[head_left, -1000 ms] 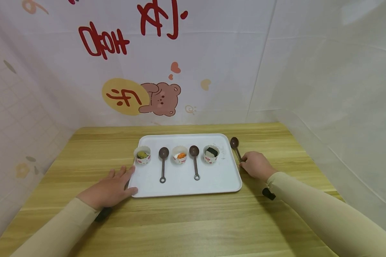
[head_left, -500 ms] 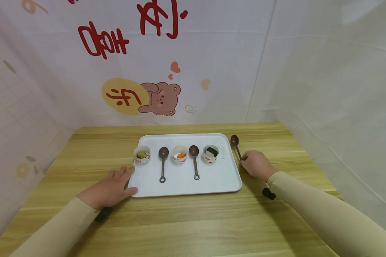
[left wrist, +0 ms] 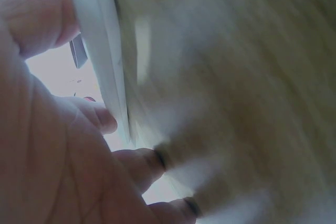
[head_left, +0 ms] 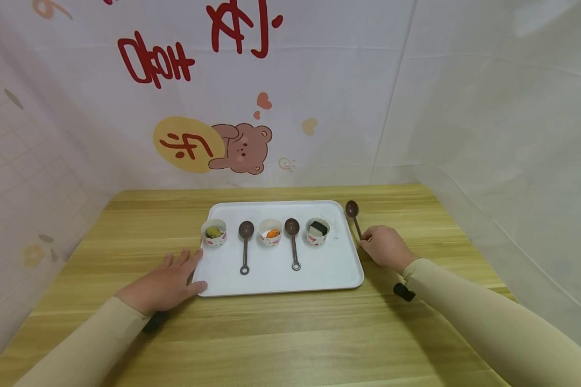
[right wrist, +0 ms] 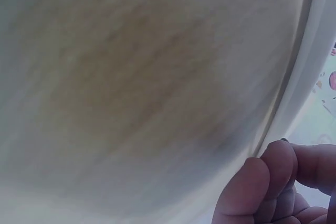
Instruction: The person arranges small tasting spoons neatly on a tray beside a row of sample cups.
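In the head view my right hand (head_left: 387,248) pinches the handle end of a dark brown spoon (head_left: 352,209) beside the tray's right edge. The spoon's bowl points away from me; its handle end is hidden by the fingers. Spread fingers of my left hand (head_left: 163,285) rest at the left edge of the white tray (head_left: 271,285), thumb over the rim. On the tray stand three patterned paper cups: one with green food (head_left: 215,234), one with orange food (head_left: 270,235), one with a black-and-white piece (head_left: 317,231). Between them lie two more brown spoons, left spoon (head_left: 246,231) and right spoon (head_left: 292,228).
The tray lies on a wood-grain table (head_left: 290,338). Behind it hangs a white cloth backdrop (head_left: 329,134) with red lettering and a cartoon bear. Pale cloth walls stand at the left and right sides.
The spoon in my right hand has shifted slightly away from me and to the left, its bowl passing farther up along the tray's right edge. My left hand stays put.
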A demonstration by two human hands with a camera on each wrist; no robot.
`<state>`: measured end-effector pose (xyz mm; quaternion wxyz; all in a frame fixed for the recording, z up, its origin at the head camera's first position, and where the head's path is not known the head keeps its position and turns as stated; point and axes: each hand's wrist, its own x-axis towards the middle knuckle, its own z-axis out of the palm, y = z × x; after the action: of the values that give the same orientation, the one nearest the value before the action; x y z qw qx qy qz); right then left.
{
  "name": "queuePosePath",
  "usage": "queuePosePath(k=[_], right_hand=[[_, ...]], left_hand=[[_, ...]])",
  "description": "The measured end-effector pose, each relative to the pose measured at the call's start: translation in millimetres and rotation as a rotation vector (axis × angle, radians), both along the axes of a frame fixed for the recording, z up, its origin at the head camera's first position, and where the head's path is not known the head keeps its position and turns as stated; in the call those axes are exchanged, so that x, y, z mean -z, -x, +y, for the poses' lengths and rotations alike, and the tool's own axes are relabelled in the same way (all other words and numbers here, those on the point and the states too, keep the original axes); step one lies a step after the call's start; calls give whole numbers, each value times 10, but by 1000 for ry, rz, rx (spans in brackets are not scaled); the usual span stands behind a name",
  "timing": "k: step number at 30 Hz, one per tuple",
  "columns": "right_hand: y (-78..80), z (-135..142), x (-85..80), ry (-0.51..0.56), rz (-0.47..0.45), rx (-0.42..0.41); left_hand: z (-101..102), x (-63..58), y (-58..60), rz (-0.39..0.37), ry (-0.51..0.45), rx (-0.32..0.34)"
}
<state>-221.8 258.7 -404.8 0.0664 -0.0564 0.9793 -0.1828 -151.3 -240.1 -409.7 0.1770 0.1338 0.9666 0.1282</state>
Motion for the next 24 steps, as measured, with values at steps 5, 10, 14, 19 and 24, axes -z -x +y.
queuePosePath(k=[5, 10, 14, 19, 24], right_hand=[[-20, -27, -13, 23, -12, 0], [-42, -50, -14, 55, -43, 6], [-67, -78, -22, 74, -46, 4], [-91, -119, -37, 79, -42, 4], [-122, -159, -39, 103, -53, 7]], left_hand=[[4, -3, 1, 0, -2, 1], [4, 0, 1, 4, -4, 2], [3, 1, 0, 3, 0, 2], [3, -3, -2, 4, 3, 0], [4, -5, -4, 6, 6, -2]])
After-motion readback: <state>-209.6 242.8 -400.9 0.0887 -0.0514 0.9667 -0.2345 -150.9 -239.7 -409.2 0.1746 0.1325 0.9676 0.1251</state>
